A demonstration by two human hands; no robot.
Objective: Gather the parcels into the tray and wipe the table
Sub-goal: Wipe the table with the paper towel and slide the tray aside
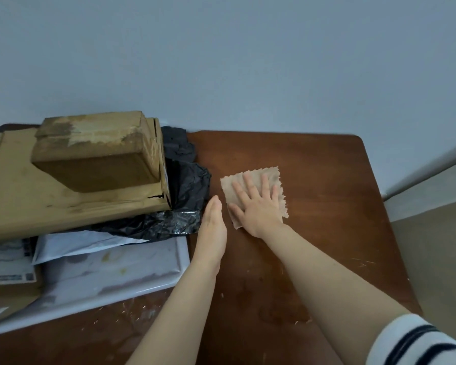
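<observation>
Parcels (74, 177) sit piled on the white tray (132, 288) at the table's (313, 159) left end. Right of the tray, the right hand (258, 206) presses a cloth (250, 177) flat, fingers spread; the left hand (212, 225) stands edgewise, fingers straight, gripping nothing.

Wall (248, 61) — pale blue-grey, plain, filling the upper half, white panel (432, 191) at the right edge, slanting up to the right, pale rim along its top, beige floor (437, 259) below it — lower right.
</observation>
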